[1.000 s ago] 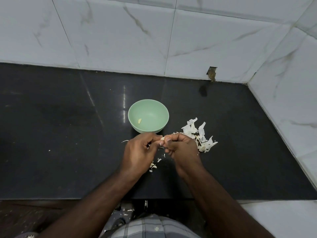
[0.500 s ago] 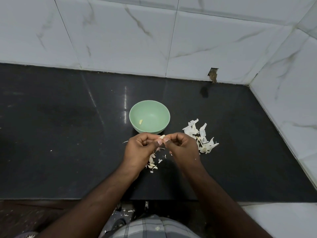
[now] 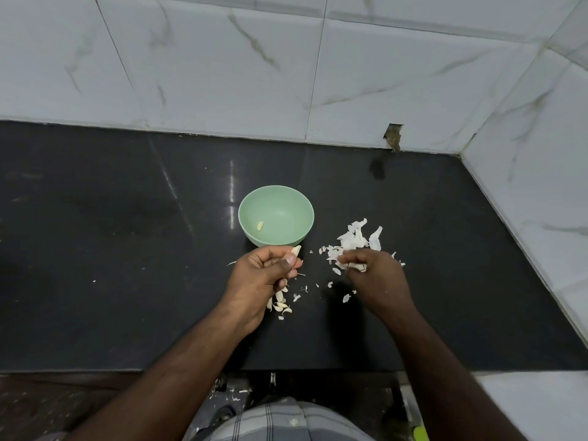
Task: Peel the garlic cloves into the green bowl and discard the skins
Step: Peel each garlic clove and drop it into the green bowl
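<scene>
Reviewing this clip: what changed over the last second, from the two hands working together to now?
The hands separated. The right hand moved right to the skin pile, pinching a strip of skin. The left hand keeps its grip on the garlic clove near the green bowl. Unchanged: the bowl, the one peeled clove inside it, and the scraps beneath the left hand.

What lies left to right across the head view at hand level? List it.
Left hand pinching a garlic clove → loose skin flakes → right hand at the skin pile.
</scene>
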